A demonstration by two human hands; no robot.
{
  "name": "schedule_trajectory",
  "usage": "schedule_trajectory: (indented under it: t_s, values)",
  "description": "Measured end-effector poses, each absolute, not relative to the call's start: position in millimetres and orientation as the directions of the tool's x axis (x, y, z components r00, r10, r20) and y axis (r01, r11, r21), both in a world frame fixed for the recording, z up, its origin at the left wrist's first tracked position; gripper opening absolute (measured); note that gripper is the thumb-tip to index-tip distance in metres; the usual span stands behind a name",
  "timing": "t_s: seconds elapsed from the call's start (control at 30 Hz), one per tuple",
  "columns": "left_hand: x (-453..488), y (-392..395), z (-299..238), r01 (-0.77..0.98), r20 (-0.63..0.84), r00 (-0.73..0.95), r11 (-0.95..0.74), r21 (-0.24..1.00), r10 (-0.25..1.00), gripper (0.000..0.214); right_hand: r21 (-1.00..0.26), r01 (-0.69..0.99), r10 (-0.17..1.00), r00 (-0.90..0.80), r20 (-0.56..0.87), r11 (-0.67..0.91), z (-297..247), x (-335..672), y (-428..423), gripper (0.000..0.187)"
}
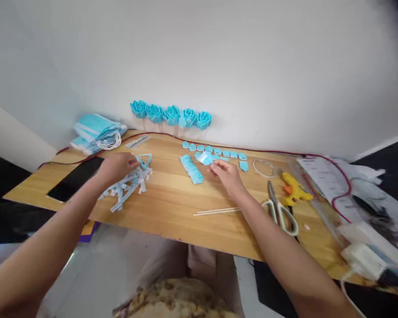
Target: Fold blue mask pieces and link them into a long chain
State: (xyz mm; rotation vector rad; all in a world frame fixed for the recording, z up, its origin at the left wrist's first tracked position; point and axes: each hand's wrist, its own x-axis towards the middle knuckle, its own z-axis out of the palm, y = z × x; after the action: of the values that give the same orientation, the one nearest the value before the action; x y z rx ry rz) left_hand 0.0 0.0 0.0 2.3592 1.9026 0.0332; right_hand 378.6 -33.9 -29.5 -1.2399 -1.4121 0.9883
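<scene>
Pinching a pale-blue, pointed, fabric-like piece (204, 157) in the right hand (223, 171), with thumb and fingertips closed together on its lower edge, held it near the one light-blue, overlapping row of folded pieces (191, 169). Found that row at nine o'clock from the right hand — with its long axis from eleven to five — and much nearer to it than to the left hand (121, 165). Saw the left hand well off at nine, with fingers curled nearly together at a thin, light-blue looped strip (143, 165); could not tell firm hold from mere touch. Counted, from the right hand, five bright-blue layered rosettes (171, 115) between ten and eleven, eight small blue folded pieces (216, 150) in the back line at twelve, two thin pale sticks (215, 211) at six, one pair of white-handled metal scissors (274, 198) at four and one yellow plastic glue gun (295, 189) past three. Could not count the tangled blue-and-white strip scraps (128, 187) below the left hand — too heaped.
</scene>
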Motion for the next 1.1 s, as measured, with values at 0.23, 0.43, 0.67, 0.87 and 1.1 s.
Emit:
schedule_trajectory:
  t_s: [0.23, 0.43, 0.67, 0.87, 1.1]
  values:
    - [38, -12, 10, 0.842, 0.397, 0.318, -0.449, 0.3, 0.861, 0.042, -0.979, 0.132, 0.988, -0.024, 0.152, 0.154, -26, 373, -40, 0.022]
    - [135, -26, 21, 0.368, 0.107, 0.313, -0.225, 0.902, 0.944, 0.056, -0.992, 0.032, 0.991, -0.06, 0.123, 0.125, -17, 368, -44, 0.023]
    - [187, -14, 13, 0.083, -0.045, 0.346, 0.018, 0.996, 0.937, 0.046, -0.992, 0.047, 0.991, -0.068, 0.114, 0.117, -19, 370, -43, 0.025]
    - [193, -6, 8, 0.142, -0.073, 0.4, 0.017, 0.99, 0.914, 0.04, -0.99, 0.037, 0.99, -0.049, 0.131, 0.133, -15, 377, -41, 0.03]
    - [189, -9, -9, 0.172, -0.045, 0.429, -0.033, 0.985, 0.902, 0.037, -0.973, 0.168, 0.985, -0.096, 0.144, 0.159, -21, 377, -40, 0.024]
